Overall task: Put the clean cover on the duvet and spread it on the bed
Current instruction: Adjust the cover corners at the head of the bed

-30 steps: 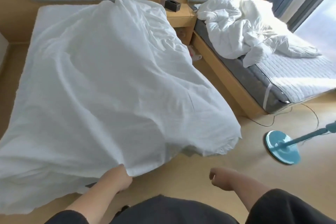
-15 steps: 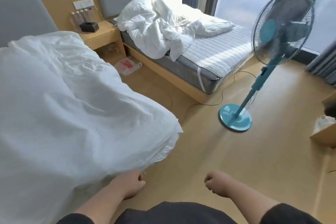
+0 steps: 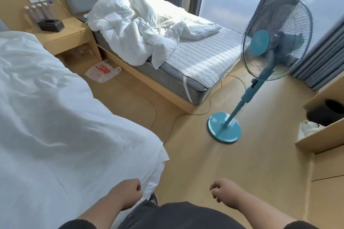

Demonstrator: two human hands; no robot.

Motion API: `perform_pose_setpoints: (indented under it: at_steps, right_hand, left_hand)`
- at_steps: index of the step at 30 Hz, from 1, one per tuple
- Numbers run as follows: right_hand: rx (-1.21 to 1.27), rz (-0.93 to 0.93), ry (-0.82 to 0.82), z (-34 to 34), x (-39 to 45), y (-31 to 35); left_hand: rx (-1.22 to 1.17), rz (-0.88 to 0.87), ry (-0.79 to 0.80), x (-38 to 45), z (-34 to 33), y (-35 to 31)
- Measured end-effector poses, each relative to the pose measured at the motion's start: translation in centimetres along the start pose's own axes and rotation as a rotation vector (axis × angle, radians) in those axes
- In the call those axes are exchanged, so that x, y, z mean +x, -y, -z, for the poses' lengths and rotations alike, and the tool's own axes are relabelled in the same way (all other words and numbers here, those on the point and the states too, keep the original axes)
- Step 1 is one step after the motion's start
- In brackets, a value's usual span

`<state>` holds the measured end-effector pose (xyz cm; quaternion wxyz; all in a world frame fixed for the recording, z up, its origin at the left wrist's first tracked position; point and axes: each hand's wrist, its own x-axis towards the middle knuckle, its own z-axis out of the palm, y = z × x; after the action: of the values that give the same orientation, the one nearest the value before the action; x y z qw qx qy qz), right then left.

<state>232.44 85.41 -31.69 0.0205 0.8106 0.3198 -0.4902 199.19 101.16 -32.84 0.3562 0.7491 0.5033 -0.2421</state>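
Your left hand (image 3: pixel 128 190) hangs by the foot corner of the near bed (image 3: pixel 156 176), fingers loosely curled, gripping nothing that shows; whether it brushes the cloth you cannot tell. Your right hand (image 3: pixel 222 191) floats over the bare floor (image 3: pixel 195 163), fingers also loosely curled and empty. The white duvet cover (image 3: pixel 55 117) lies spread across the near bed at your left, rumpled, its corner draping over the bed's edge. Beyond, a red-and-white plastic bag (image 3: pixel 102 70) lies on the floor beside the nightstand (image 3: pixel 68 37). A crumpled duvet (image 3: pixel 141 29) is heaped on the far bed (image 3: pixel 204 61). A blue standing fan (image 3: pixel 273 42) stands to your right.
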Motion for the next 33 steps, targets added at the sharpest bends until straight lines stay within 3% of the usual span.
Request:
perform_pose_setpoints:
  at_steps: [5, 11, 16, 23, 28, 33]
  right_hand:
    - [0.031, -0.067, 0.023, 3.2, 4.6, 4.4]
    - [-0.003, -0.040, 0.209, 2.1, 14.6, 8.9]
    - [0.188, -0.064, 0.307, -2.8, 26.2, 13.0]
    - [0.597, -0.168, 0.451, -8.8, 38.6, 17.7]
    - [0.821, -0.232, 0.640, -8.4, 39.5, 18.1]
    - [0.903, -0.047, 0.516, -1.4, 34.9, 20.3]
  left_hand:
    - [-0.016, -0.009, 0.061, 5.9, 5.1, 0.8]
    - [-0.115, 0.113, 0.148, 10.0, 5.8, 2.4]
    - [-0.222, 0.317, 0.231, 10.2, 3.2, 3.8]
    - [-0.479, 0.617, 0.219, 6.7, 0.0, 3.5]
    - [-0.452, 0.670, 0.274, 7.2, -1.2, 2.4]
    - [-0.402, 0.541, 0.216, 10.3, 0.4, -1.1]
